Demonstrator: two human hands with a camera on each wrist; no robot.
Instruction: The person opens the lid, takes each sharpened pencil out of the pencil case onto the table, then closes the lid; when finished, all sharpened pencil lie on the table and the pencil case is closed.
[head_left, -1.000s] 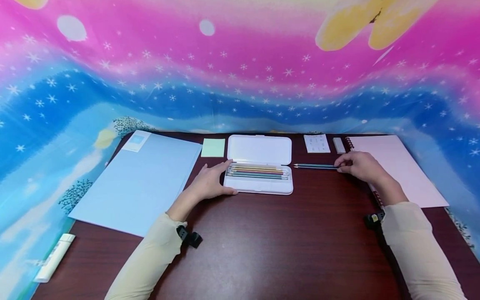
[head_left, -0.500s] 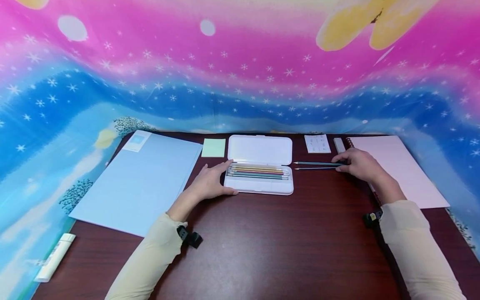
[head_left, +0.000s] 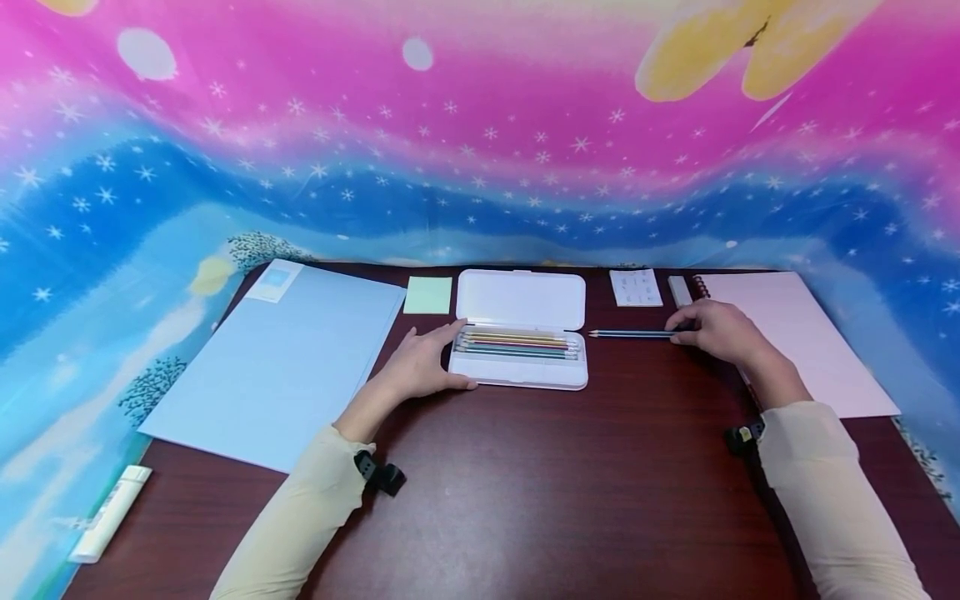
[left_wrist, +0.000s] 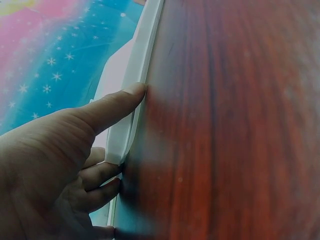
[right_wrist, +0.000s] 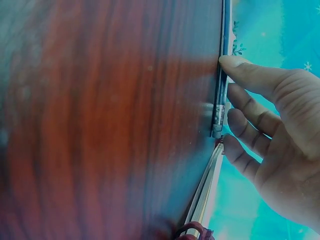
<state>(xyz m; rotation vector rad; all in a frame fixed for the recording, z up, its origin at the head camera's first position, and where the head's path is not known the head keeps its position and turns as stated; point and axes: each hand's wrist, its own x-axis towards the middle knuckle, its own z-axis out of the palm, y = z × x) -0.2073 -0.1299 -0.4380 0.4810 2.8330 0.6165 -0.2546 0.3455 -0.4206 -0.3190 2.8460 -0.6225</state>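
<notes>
A white pencil case [head_left: 517, 373] lies with its lid [head_left: 521, 297] folded back, several coloured pencils [head_left: 517, 343] inside its back compartment. My left hand [head_left: 416, 363] holds the case's left end, thumb at the front edge and fingers round the back corner; in the left wrist view the thumb [left_wrist: 117, 106] presses on the white side wall. To the right of the case, my right hand [head_left: 716, 333] pinches dark pencils [head_left: 630, 333] near their eraser ends, tips toward the case. They lie so close together that I cannot separate them now. In the right wrist view the thumb touches the pencil shaft [right_wrist: 223, 45].
On the left lies a large light-blue folder [head_left: 285, 367]; a white tube [head_left: 111, 515] is at the table's left edge. Green sticky notes [head_left: 427, 296], a printed white card [head_left: 635, 287] and a grey eraser [head_left: 679, 291] line the back. A pink spiral notebook [head_left: 810, 350] lies right.
Half a second ago two pencils were spread apart at my right fingers; now they lie together as one line. The left hand and the case have stayed in place.
</notes>
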